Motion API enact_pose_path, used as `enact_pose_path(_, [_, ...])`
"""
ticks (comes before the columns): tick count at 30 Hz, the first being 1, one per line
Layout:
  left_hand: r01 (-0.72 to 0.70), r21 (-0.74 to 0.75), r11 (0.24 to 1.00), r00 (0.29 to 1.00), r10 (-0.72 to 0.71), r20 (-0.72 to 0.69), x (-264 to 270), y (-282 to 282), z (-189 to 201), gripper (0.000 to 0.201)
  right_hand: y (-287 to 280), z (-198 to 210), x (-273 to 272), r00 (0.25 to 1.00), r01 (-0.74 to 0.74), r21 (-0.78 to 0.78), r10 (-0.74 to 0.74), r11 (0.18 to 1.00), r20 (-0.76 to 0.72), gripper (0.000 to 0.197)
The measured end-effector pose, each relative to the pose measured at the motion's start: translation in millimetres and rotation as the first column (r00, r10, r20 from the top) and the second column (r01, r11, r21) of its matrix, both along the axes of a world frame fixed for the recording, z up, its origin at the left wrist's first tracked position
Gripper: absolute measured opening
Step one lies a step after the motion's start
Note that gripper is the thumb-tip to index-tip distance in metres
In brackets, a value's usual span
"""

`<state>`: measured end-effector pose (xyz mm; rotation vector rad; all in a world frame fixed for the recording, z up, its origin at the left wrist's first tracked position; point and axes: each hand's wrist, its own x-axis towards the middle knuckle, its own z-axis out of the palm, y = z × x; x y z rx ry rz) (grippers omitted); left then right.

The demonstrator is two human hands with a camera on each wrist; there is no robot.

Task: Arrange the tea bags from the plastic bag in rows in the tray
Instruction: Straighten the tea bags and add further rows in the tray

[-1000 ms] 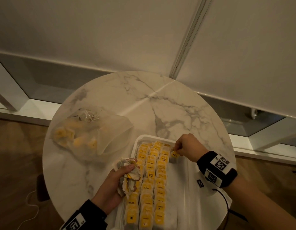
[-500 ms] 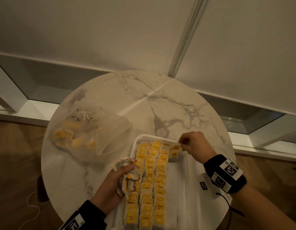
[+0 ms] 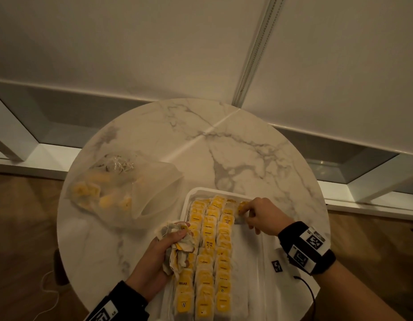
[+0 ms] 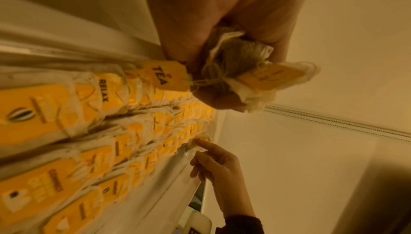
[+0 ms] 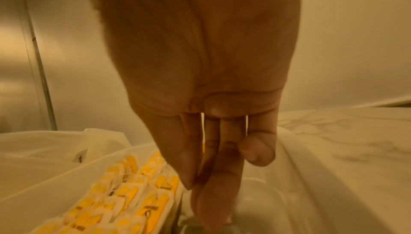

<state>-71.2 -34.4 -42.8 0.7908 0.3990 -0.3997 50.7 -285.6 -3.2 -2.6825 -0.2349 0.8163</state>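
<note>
A: We begin at the right hand [image 3: 262,216]. Its fingers [image 5: 224,158] point down, extended and close together, with the forefinger tip touching a single tea bag [image 3: 242,206] at the far end of the white tray [image 3: 254,262]. We see it touching rather than gripping; the little finger alone is curled.

B: And the left hand [image 3: 159,253]?

A: We see it closed around a bunch of tea bags [image 3: 181,249], fingers wrapped over the crumpled paper. In the left wrist view a yellow tag marked TEA [image 4: 164,76] hangs from this bunch by its string.

B: What lies in the tray?

A: We count three full rows of tea bags [image 3: 211,258], overlapping, yellow tags upward, running from the near edge to the far edge along the tray's left portion. The touched bag sits just beside the far end of the third row, heading a fourth. The tray's right portion shows bare white floor.

B: And beyond the tray?

A: The plastic bag [image 3: 122,193] lies on the round marble table [image 3: 224,147], to the left of the tray and apart from it, with yellow-tagged tea bags visible through it. Both wrists carry black bands with printed markers [image 3: 305,246].
</note>
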Motion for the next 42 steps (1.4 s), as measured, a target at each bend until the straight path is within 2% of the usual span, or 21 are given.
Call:
enact_pose_path(3, [-0.003,-0.015,1.000,1.000,0.003,-0.002,-1,-1,2,0.067,4,12,-8,1.000,0.002,0.091,-0.004,0.996,0.030,0.020])
enact_pose_path(5, [-0.020,-0.028,0.999,1.000,0.019,-0.022,0,-1,2,0.059,13,23,-21,0.998,0.015,0.248,-0.029,0.969,0.053,0.013])
enact_pose_path(8, [-0.039,-0.041,0.998,0.999,0.038,-0.023,1,-3,6,0.054,40,39,-52,0.999,0.005,0.510,-0.029,0.860,0.040,0.008])
enact_pose_path(10, [-0.059,-0.054,0.997,0.998,0.057,-0.039,2,-4,8,0.047,59,45,-74,0.998,-0.034,0.592,-0.001,0.805,0.059,0.007])
enact_pose_path(12, [-0.101,-0.085,0.991,0.993,0.095,-0.074,2,-5,10,0.030,71,46,-91,0.995,-0.061,0.622,-0.004,0.780,0.103,0.008])
enact_pose_path(14, [-0.114,-0.085,0.990,0.989,0.105,-0.104,1,-6,13,0.030,78,44,-102,0.983,-0.083,0.619,-0.037,0.781,0.178,0.013])
enact_pose_path(16, [-0.116,-0.084,0.990,0.986,0.104,-0.133,0,-8,19,0.037,81,38,-108,0.958,-0.151,0.589,-0.031,0.794,0.287,0.021])
enact_pose_path(18, [-0.101,-0.124,0.987,0.982,0.079,-0.170,-2,-11,23,0.052,83,29,-110,0.934,-0.212,0.545,0.004,0.811,0.358,0.027])
enact_pose_path(22, [-0.039,-0.241,0.970,0.984,-0.004,-0.178,-5,-19,29,0.062,83,24,-111,0.920,-0.180,0.535,-0.050,0.825,0.388,0.019])
enact_pose_path(25, [-0.036,-0.311,0.950,0.984,-0.020,-0.175,-4,-23,30,0.063,83,26,-112,0.922,-0.039,0.673,-0.233,0.738,0.309,0.006])
enact_pose_path(28, [-0.004,-0.236,0.972,0.982,-0.041,-0.182,-4,-23,21,0.067,79,24,-109,0.911,0.136,0.778,-0.386,0.613,0.144,0.009])
enact_pose_path(32, [0.024,-0.143,0.989,0.982,-0.050,-0.185,-3,-25,20,0.048,75,25,-107,0.889,0.256,0.872,-0.456,0.418,-0.043,0.008])
enact_pose_path(35, [0.057,-0.145,0.988,0.986,-0.079,-0.148,-3,-27,23,0.039,75,24,-108,0.882,0.273,0.880,-0.467,0.390,-0.066,0.008])
enact_pose_path(39, [0.104,-0.133,0.986,0.982,-0.123,-0.143,-3,-27,24,0.059,75,22,-110,0.879,0.292,0.876,-0.469,0.384,-0.087,0.004])
enact_pose_path(42, [0.108,-0.161,0.981,0.981,-0.132,-0.145,-3,-27,26,0.052,72,22,-113,0.886,0.313,0.868,-0.448,0.385,-0.120,0.014])
